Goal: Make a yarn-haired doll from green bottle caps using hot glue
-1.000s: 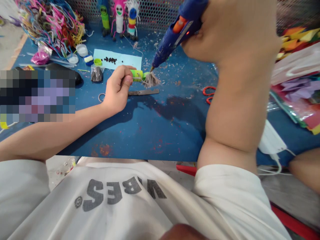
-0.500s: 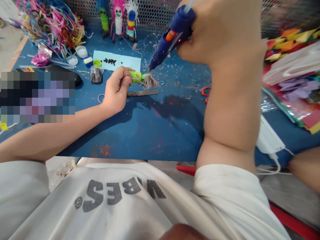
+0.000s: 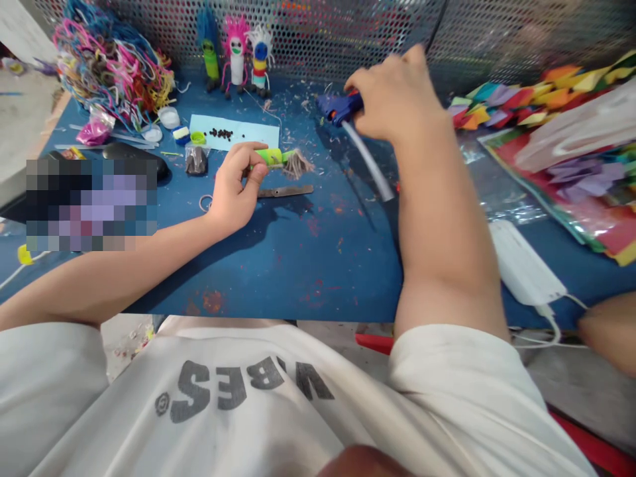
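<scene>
Your left hand (image 3: pixel 236 192) pinched the lime-green doll body (image 3: pixel 272 156) over the table (image 3: pixel 278 265), grey yarn (image 3: pixel 298 163) already at one end; anything left to add was unclear. Your right hand (image 3: pixel 397 96), fingers half-curled, flanked the glue gun (image 3: pixel 338 108), grip uncertain.

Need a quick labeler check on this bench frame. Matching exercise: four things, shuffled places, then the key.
Things
1. Glue gun
2. Green tube
3. Small dark bits
4. Multicoloured yarn pile

Places
A. On the light blue sheet
B. At the far left of the blue table, against the mesh side
C. At the right hand
D. Held in the left hand

Pairs: 1-C, 2-D, 3-A, 4-B
</scene>
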`<state>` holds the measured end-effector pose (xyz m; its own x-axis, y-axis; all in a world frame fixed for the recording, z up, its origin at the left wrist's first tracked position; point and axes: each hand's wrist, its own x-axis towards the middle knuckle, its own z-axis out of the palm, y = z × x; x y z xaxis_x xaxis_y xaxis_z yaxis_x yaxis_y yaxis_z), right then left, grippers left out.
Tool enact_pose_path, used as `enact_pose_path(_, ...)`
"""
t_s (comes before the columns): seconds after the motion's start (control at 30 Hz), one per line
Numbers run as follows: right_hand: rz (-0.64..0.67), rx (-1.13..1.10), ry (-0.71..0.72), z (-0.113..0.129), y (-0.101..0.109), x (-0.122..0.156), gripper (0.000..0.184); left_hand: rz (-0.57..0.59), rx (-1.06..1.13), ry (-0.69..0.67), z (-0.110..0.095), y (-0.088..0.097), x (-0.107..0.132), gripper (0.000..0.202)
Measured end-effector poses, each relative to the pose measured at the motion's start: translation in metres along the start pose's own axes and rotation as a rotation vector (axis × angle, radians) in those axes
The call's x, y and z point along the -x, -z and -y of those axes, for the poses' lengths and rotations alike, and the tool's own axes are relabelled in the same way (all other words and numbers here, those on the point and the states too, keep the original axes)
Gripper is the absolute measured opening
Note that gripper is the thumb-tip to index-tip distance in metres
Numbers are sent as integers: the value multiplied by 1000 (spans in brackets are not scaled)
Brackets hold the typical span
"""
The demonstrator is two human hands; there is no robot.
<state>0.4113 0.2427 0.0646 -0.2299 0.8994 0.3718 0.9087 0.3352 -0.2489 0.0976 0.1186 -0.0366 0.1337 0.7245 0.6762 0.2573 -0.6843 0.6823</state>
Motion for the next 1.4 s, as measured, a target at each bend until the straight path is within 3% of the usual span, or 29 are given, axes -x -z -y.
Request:
enact_pose_path(0.13, 90, -108, -15, -20, -20, -4, 36, -18, -4, 1, 5, -2, 2, 50)
enact_pose_path(0.27, -13, -214, 21, -7, -5, -7, 50, -73, 29, 34, 15, -7, 2, 49)
enact_pose_path(0.37, -84, -354, 190, 34, 14, 7, 37, -153, 21, 49, 22, -11, -1, 49)
enact_pose_path(0.47, -107, -505, 307, 91, 15, 43, 18, -252, 22, 46, 26, -15, -2, 49)
enact_pose_path(0.63, -76, -938, 66, 164, -20, 110, 48, -352, 39, -39, 7, -20, 3, 41)
enact_pose_path(0.7, -129, -1054, -25, 177, -30, 124, 53, -338, 32, -97, -8, -20, 7, 39)
enact_pose_path(0.8, -268, -1156, -73, 187, -36, 136, 46, -291, -6, -137, -29, -18, 11, 40)
enact_pose_path(0.97, -283, -1221, -73, 197, -37, 144, 38, -232, -26, -127, -37, -6, 15, 43)
enact_pose_path(1.13, -253, -1133, -90, 217, -36, 162, 39, -177, -64, -145, -38, 21, 28, 40)
enact_pose_path(1.4, -241, -1046, -76, 248, -36, 191, 45, -121, -150, -115, -57, 58, 52, 37)
